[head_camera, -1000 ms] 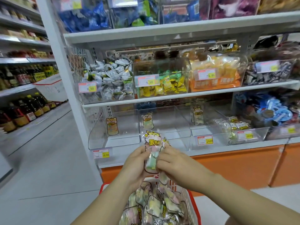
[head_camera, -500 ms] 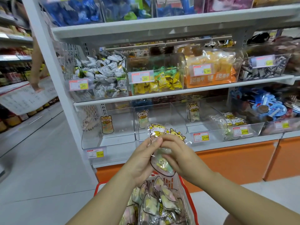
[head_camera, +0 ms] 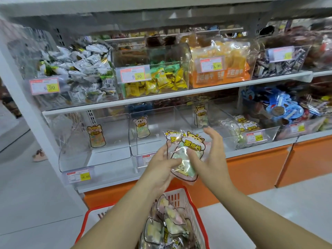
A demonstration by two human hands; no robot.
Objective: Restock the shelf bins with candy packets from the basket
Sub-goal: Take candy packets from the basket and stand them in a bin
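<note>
Two clear candy packets (head_camera: 185, 151) with cartoon tiger tops are held together in front of the lower shelf, above the basket. My left hand (head_camera: 161, 168) grips their left side, thumb across the front. My right hand (head_camera: 210, 157) pinches the right side with its thumb, its fingers spread upward behind. Below stands the red basket (head_camera: 191, 200) holding several more candy packets (head_camera: 167, 229). The clear lower bins each hold one upright packet: left bin (head_camera: 77, 157), middle bin (head_camera: 154, 146), third bin (head_camera: 186, 114). A fourth bin (head_camera: 260, 135) holds several packets.
The shelf above carries full bins of silver wrapped candy (head_camera: 80, 72), yellow and green candy (head_camera: 161, 78) and orange bags (head_camera: 224, 65). Blue packs (head_camera: 280, 108) fill the right lower bin. An orange base panel (head_camera: 251, 169) runs under the shelf. A person's foot (head_camera: 38, 155) stands in the left aisle.
Both hands have lifted the packets higher and nearer the middle bins. The packets have fanned apart so two tiger tops show. My right fingers have spread open behind them.
</note>
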